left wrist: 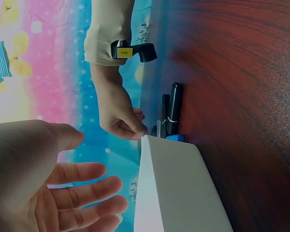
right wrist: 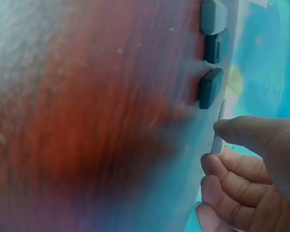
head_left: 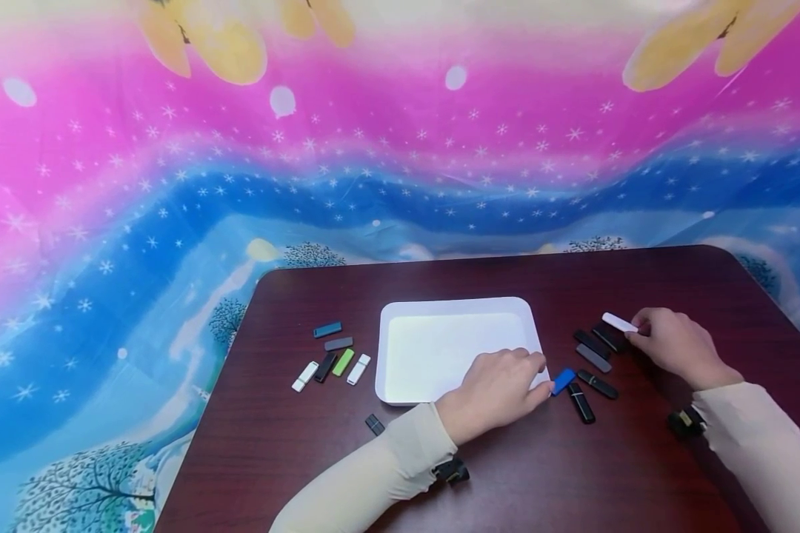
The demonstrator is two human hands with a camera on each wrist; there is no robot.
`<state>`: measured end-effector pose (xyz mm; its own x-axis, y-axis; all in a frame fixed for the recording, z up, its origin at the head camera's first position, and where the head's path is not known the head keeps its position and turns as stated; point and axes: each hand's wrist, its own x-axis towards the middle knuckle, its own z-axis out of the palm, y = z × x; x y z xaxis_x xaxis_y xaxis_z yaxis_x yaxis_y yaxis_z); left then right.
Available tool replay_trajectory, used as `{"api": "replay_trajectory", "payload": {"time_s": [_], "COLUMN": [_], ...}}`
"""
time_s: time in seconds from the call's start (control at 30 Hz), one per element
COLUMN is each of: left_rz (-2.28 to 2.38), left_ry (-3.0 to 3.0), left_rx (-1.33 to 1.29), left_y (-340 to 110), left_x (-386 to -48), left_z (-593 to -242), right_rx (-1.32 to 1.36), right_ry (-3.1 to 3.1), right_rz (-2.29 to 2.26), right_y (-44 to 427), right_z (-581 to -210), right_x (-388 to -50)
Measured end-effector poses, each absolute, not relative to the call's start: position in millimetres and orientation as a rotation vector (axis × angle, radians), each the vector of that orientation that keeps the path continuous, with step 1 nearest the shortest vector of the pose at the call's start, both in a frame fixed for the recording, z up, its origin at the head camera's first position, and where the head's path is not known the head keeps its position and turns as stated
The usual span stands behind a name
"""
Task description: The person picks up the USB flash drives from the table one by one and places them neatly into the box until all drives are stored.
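Between thumb and fingertips my right hand [head_left: 681, 346] pinches a white USB flash drive [head_left: 618, 323], seen nearly edge-on in the right wrist view [right wrist: 218, 140]. Black flash drives [head_left: 592, 344] and a grey one [head_left: 593, 357] lie just left of it. My left hand [head_left: 496, 389] hovers over the right side of a white tray [head_left: 388, 355], its fingers loosely bent and holding nothing in the left wrist view [left wrist: 82, 193]. Close to its thumb lies a blue flash drive [head_left: 563, 381], beside black drives [head_left: 581, 403].
Left of the tray lie several flash drives: teal [head_left: 327, 330], grey [head_left: 338, 343], green [head_left: 343, 362], black [head_left: 325, 367] and two white ones [head_left: 358, 369]. A small dark drive [head_left: 375, 424] lies near the tray's front left corner. Behind the dark wooden table [head_left: 307, 481] hangs a patterned cloth [head_left: 400, 148].
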<state>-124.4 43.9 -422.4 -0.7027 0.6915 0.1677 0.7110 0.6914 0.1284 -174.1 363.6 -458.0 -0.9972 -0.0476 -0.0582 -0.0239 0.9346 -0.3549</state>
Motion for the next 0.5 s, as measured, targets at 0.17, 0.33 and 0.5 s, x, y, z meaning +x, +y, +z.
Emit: {"api": "replay_trajectory", "payload": {"time_s": [0.17,0.33,0.5], "left_rz": [-0.271,-0.255,-0.249], "left_ry": [-2.78,-2.779,-2.794], "left_rx": [-1.143,-1.117,-1.088], "left_y": [41.9,38.1,31.7], "left_x": [-124.2,-124.8,-125.4], "left_z": [-421.8,-418.8,-418.6], "right_rx": [-0.08,-0.109,-0.142], "right_ry": [3.048,3.073,3.097], "right_rz": [-0.576,-0.607,-0.616], "right_y": [361.3,354.7,348.3], "right_z": [-451.3,-443.8,-436.0], "right_x": [-172.1,-168.0,-164.9]}}
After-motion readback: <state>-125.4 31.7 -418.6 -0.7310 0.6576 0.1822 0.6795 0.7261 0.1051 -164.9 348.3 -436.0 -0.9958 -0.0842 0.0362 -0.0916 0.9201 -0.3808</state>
